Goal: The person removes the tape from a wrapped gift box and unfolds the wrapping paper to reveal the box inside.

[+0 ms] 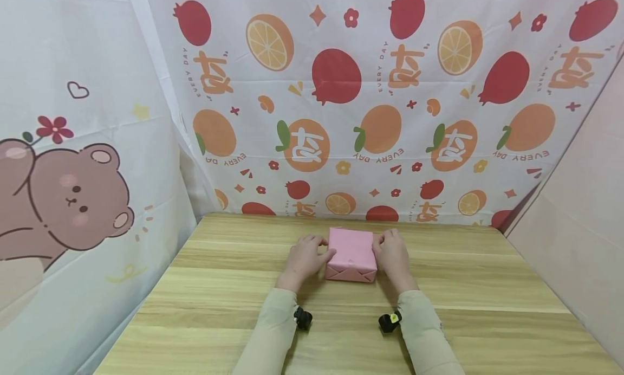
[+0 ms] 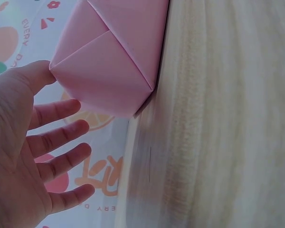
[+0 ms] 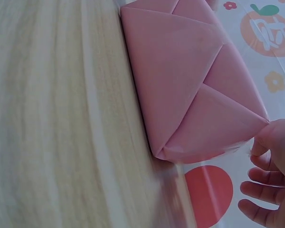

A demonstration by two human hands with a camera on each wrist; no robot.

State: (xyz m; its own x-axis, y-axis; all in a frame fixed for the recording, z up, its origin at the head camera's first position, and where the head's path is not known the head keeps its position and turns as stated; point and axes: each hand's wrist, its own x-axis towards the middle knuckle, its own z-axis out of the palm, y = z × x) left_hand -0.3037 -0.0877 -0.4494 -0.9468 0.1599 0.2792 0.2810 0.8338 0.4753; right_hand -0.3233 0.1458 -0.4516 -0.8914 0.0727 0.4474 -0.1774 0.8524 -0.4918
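A pink paper-wrapped box (image 1: 352,247) with folded end flaps sits on the wooden table, between the two hands. At its left side my left hand (image 1: 306,257) touches the upper edge with the thumb. In the left wrist view, the other fingers (image 2: 61,137) of that hand are spread and nearly straight beside the box. My right hand (image 1: 392,256) is at the opposite side. In the right wrist view, its thumb and forefinger pinch at a corner of the wrapped box (image 3: 180,80), the remaining fingers (image 3: 261,192) bent below. A pale, translucent blurred strip shows along the box's edge there.
The wood-grain table (image 1: 219,310) ends at a fruit-printed curtain (image 1: 336,125) just behind the box. A bear-printed white curtain (image 1: 78,201) hangs at the left, a plain pale one (image 1: 575,174) at the right. Each wrist carries a small black camera (image 1: 303,318).
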